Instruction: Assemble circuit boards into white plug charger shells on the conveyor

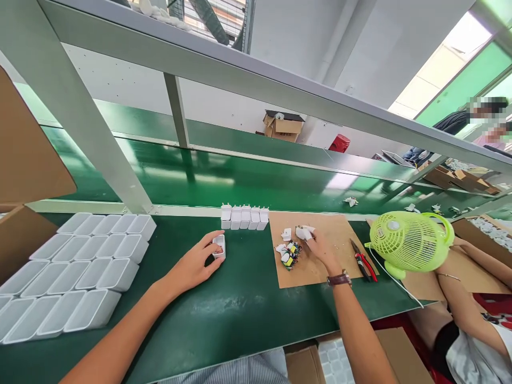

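My left hand (pixel 196 262) is closed around a small white open-topped plastic case (pixel 219 247) on the table. My right hand (pixel 320 249) pinches a small white part (pixel 304 232) above a cardboard sheet (pixel 316 272); the fingertips hide its details. Close by on the cardboard lie a white plastic piece (pixel 286 234) and a pile of small circuit boards (pixel 289 255) with yellow components and wires. Just beyond my left hand, several white cases (pixel 245 217) stand in a row. Red-handled pliers (pixel 364 262) rest to the right of my right hand.
Rows of white trays (pixel 92 272) cover the table's left side, beside a cardboard box (pixel 24 240). A green fan (pixel 408 240) stands at right, its white cord crossing the table. Another person's arm (pixel 458 277) is beyond it. A metal frame (pixel 240 69) spans overhead.
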Motion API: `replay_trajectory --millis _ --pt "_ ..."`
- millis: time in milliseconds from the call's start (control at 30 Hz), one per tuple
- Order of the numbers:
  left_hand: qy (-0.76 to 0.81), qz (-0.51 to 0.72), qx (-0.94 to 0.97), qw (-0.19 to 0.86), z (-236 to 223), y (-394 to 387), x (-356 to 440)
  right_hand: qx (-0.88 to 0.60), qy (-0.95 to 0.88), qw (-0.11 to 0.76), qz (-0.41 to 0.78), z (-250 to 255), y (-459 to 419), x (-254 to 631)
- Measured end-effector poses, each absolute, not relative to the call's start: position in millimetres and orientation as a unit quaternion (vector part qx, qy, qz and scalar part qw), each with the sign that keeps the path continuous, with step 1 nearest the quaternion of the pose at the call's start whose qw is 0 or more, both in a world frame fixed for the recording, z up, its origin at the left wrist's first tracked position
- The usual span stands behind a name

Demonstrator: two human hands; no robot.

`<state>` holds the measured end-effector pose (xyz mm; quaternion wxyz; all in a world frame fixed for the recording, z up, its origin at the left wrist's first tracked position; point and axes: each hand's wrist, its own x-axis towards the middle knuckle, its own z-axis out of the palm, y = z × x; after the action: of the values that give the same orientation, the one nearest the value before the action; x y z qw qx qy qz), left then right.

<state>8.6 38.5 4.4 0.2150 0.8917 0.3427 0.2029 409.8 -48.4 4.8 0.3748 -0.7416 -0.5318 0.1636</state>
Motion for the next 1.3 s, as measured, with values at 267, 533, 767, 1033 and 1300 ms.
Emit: replay_trajectory --millis 267,533,767,1033,1300 --pt "0.331 0.227 0.885 0.235 1 33 4 -0.745 -0.477 0.446 0.133 30 -71 378" --pt "0.325 0.208 0.908 0.159 0 26 -2 -0.666 -0.731 0.144 -0.031 22 -35 247" --pt "0.324 0.207 0.912 0.144 0 24 -8 -0.597 -0.797 0.09 0.006 14 -39 216" --pt "0.31 0.231 0.896 0.219 9 26 -12 -0.591 -0.764 0.182 0.187 5 -61 254" --pt "0.303 0.265 0.881 0.249 13 28 -8 -0.568 -0.775 0.217 0.173 -11 -59 258"
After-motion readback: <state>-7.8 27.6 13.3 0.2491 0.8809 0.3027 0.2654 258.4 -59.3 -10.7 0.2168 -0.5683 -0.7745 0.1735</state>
